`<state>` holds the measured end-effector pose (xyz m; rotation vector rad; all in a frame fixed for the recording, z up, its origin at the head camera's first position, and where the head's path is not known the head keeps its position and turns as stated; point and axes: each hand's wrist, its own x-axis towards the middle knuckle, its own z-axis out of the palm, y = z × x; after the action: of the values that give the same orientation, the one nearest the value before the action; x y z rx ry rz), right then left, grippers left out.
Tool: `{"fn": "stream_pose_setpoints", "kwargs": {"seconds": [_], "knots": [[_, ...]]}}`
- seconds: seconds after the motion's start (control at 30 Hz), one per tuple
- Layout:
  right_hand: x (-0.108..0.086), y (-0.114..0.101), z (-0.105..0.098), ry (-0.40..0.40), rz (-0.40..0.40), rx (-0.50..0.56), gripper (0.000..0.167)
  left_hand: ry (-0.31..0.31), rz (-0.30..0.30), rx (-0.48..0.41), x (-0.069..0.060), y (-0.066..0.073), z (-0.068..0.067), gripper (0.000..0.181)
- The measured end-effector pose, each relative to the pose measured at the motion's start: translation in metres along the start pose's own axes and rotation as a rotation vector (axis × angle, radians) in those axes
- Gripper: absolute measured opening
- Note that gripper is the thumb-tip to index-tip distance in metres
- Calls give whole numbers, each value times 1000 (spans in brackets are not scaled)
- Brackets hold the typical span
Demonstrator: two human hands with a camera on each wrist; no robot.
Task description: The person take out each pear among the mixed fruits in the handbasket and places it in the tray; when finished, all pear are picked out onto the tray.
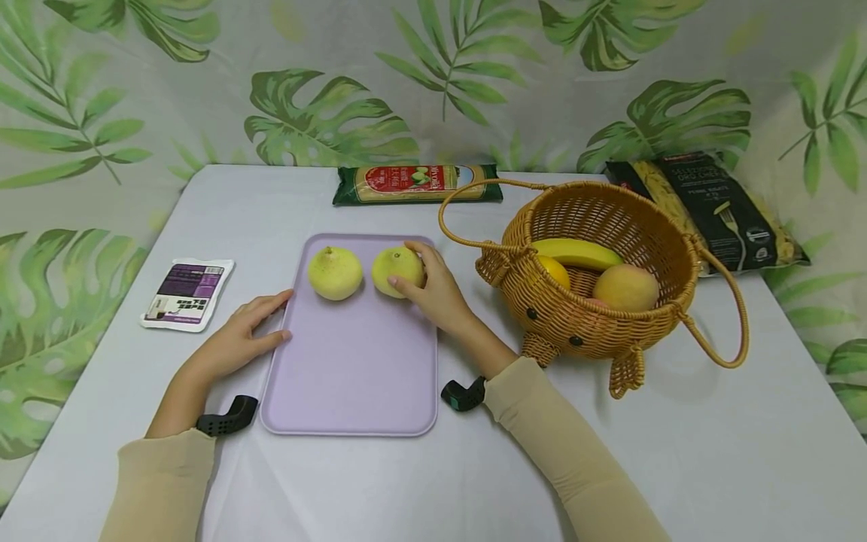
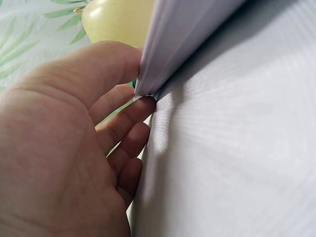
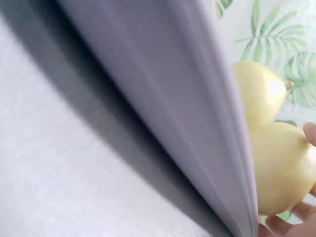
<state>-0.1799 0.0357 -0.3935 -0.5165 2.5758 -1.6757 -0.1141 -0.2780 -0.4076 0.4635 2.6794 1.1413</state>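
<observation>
A lilac tray (image 1: pixel 348 376) lies on the white-covered table, with two yellow pears at its far end. My right hand (image 1: pixel 440 290) grips the right pear (image 1: pixel 393 272), thumb on its near side and fingers around its right. The left pear (image 1: pixel 335 273) stands beside it, untouched. At the tray's left edge rests my left hand (image 1: pixel 240 336), thumb and fingers apart and fairly straight. In the left wrist view, the left hand's thumb and fingertips (image 2: pixel 129 175) touch the tray's rim. The right wrist view shows both pears above the tray's side, the right hand partly cut off.
Right of the tray stands a wicker basket (image 1: pixel 609 331) with raised handles, holding a banana (image 1: pixel 579 253), an orange fruit (image 1: pixel 554 271) and a peach (image 1: pixel 626 287). Behind lie a spaghetti pack (image 1: pixel 416 184) and a dark pasta bag (image 1: pixel 718 211). A white-and-purple pouch (image 1: pixel 188 293) lies at left.
</observation>
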Motion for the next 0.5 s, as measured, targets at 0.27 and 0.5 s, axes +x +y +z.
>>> {"fn": "stream_pose_setpoints", "kwargs": {"seconds": [0.27, 0.5], "knots": [[-34, -32, -16, -55, -158, -65, 65, -10, 0, 23, 0, 5, -1, 64], [-100, -59, -66, -138, -488, -358, 65, 126, 102, 280, -3, 35, -8, 63]]}}
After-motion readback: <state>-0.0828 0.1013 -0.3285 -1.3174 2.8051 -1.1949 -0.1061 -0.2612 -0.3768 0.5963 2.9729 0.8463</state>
